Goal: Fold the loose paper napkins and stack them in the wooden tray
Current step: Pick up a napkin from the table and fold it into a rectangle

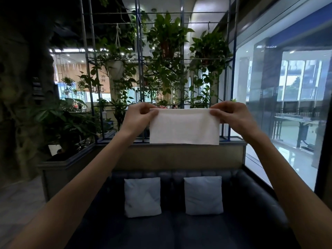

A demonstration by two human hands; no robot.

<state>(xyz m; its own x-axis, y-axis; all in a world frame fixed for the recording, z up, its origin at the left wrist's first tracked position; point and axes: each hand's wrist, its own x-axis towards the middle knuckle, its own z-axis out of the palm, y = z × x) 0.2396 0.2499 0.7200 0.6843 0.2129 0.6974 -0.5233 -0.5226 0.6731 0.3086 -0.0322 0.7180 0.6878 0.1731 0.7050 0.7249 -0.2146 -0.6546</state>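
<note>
Head view: I am pinching with my left hand [139, 115] the napkin's [184, 127] upper left corner, my right hand [231, 114] pinching the upper right. Hanging midair above the sofa [251, 203], it is looking light, limp, tearable; corners seem safest.

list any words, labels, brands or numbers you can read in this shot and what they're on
None can be read.
The white napkin, pinched at its top corners by the left hand and the right hand, is blank.
The two pale cushions on the dark sofa carry no print.
Any signs behind the hanging plants are too blurred to read.
</note>
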